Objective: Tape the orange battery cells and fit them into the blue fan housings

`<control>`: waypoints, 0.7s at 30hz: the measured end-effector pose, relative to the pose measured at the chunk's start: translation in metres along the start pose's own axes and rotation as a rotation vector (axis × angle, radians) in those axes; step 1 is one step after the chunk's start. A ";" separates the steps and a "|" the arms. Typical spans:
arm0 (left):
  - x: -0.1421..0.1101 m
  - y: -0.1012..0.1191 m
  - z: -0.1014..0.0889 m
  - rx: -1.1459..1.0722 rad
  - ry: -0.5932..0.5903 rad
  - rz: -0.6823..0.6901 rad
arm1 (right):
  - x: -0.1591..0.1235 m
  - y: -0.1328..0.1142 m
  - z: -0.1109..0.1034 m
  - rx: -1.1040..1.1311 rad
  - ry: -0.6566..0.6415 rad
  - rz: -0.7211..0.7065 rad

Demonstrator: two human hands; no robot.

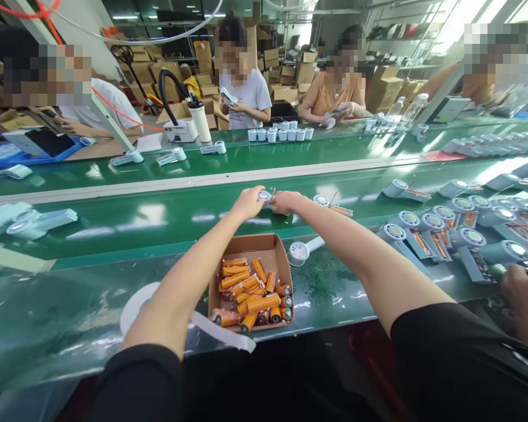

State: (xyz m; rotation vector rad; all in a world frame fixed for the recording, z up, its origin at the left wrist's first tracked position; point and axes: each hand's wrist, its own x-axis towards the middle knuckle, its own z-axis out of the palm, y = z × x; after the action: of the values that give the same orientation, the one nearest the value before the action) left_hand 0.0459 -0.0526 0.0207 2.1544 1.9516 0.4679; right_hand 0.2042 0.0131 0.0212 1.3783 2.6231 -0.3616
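Note:
Over the green conveyor, my left hand point(247, 203) is closed around the round head of a light-blue handheld fan point(264, 196). My right hand point(286, 202) is closed at the fan's other side, where thin wires show; its fingertips are partly hidden. Just right of it lies another opened fan point(322, 201) with an orange cell in its handle. Below my arms, a cardboard box point(280, 249) holds several orange wrapped battery cells point(264, 302). Beside the box rests a fan point(298, 253) with a pale handle. A white tape roll point(134, 305) is partly covered by my left forearm.
Many opened fans point(431, 223) crowd the right side, where another person's hand point(525, 299) reaches in. Fan shells point(39, 223) lie at left. Across the belt, people handle parts near rows of light-blue cups point(283, 135) and a white cylinder point(199, 122).

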 end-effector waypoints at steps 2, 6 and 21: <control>-0.062 -0.027 -0.017 -0.036 0.071 -0.027 | 0.000 0.003 0.003 0.067 0.046 -0.031; -0.232 -0.096 -0.033 -0.022 0.291 -0.212 | 0.000 0.015 0.022 0.204 0.160 -0.084; -0.385 -0.101 -0.023 0.270 0.325 -0.234 | -0.111 -0.092 0.004 0.627 0.270 -0.362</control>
State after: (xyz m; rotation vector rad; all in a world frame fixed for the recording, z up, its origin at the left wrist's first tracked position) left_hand -0.0871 -0.4252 -0.0319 2.0619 2.5402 0.5701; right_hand 0.1905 -0.1257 0.0582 1.1312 3.1450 -1.2085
